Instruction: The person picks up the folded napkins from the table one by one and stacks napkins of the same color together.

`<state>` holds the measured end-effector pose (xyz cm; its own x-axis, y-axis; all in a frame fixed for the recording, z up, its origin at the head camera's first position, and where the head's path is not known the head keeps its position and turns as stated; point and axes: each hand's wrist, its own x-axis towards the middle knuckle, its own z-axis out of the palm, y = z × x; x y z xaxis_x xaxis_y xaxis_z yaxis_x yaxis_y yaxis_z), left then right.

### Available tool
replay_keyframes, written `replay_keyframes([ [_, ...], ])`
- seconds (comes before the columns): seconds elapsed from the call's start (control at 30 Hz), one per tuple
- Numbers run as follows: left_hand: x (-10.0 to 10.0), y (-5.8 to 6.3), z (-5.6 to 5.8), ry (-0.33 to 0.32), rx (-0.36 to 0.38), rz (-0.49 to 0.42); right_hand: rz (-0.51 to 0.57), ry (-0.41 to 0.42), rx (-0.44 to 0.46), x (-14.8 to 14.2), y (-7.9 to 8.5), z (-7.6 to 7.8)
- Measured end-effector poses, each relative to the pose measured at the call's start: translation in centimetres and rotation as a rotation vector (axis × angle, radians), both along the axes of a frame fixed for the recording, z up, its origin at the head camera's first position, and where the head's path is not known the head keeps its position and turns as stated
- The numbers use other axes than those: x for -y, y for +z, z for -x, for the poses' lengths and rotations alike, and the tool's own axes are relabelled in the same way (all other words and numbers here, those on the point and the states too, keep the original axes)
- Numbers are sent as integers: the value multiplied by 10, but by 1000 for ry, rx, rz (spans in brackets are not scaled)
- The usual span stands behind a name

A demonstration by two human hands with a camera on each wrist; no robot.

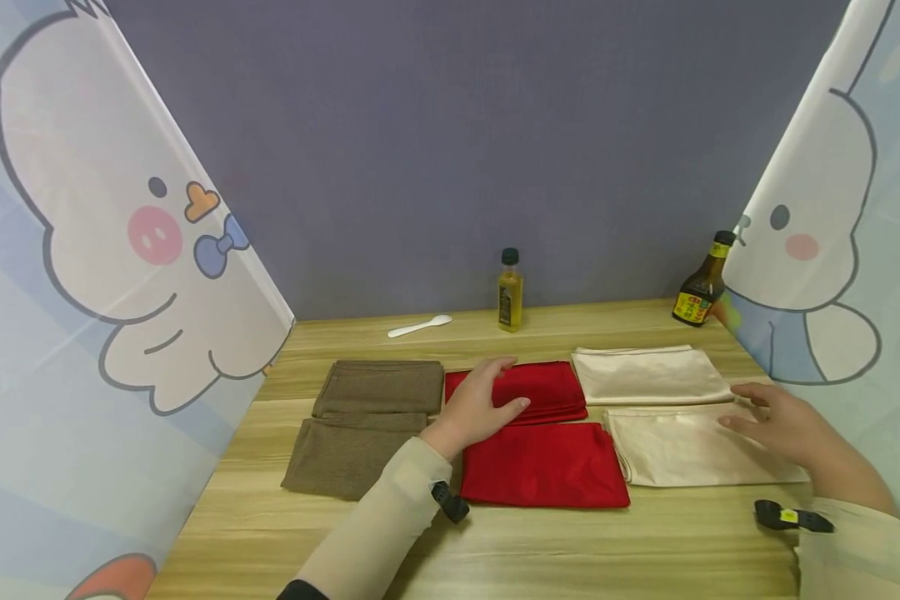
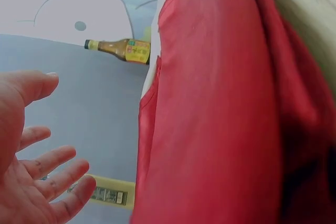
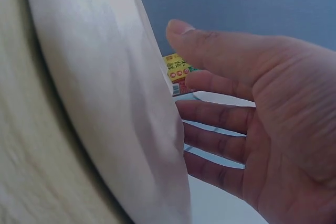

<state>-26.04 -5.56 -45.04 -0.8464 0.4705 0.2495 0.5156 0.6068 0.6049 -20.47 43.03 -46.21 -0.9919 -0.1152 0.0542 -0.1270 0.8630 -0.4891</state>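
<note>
Two folded red cloths lie in the middle of the table, a back one [image 1: 551,390] and a front one [image 1: 546,467]. Over the back red cloth hovers my left hand [image 1: 482,404], fingers spread and holding nothing. To the right lie two folded cream cloths, a back one [image 1: 648,377] and a front one [image 1: 697,450]. My right hand [image 1: 783,421] is at the right end of the front cream cloth, thumb and fingers apart. In the right wrist view its fingertips come close to the cream cloth [image 3: 121,93]; whether they touch it I cannot tell.
Two folded brown cloths [image 1: 381,385] lie on the left. Along the back of the wooden table [image 1: 330,333] are a white spoon [image 1: 420,326], a small bottle of yellow oil [image 1: 510,296] and a dark sauce bottle [image 1: 701,292]. Printed cartoon sheets [image 1: 157,250] flank both sides.
</note>
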Motion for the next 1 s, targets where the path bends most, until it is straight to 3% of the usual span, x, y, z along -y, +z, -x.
replay_keyframes([
  [0.47, -28, -3, -2, -37, 63, 40, -15, 7, -17, -9, -12, 3],
  [1.0, -61, -10, 0, -122, 108, 43, -44, 13, -44, -6, -11, 6],
])
